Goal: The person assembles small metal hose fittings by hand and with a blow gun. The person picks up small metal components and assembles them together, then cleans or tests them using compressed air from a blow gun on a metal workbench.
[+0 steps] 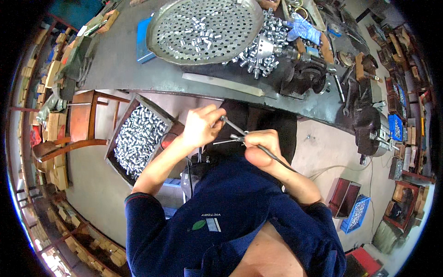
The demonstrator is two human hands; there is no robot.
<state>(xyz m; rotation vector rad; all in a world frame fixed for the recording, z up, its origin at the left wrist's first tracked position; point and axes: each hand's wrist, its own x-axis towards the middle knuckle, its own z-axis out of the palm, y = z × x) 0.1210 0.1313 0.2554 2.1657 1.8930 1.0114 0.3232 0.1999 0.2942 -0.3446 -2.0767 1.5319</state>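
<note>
My left hand (203, 123) is raised over my lap, its fingers closed around one end of a slim grey rod (234, 125). The rod slants down to my right hand (264, 147), which is closed too. A dark, thin length continues past the right hand along the forearm; whether it is the same piece I cannot tell. Beside the right fingertips is a small shiny metal piece (237, 137), with a thin light strip pointing left from it. Its exact kind is too small to make out.
A perforated round metal tray (180, 51) with small metal fittings stands on the dark bench (115, 69). Loose fittings (263, 67) and a flat metal bar (221, 84) lie nearby. A vise (304, 76) is at right. A bin (138, 138) full of fittings sits by my left arm.
</note>
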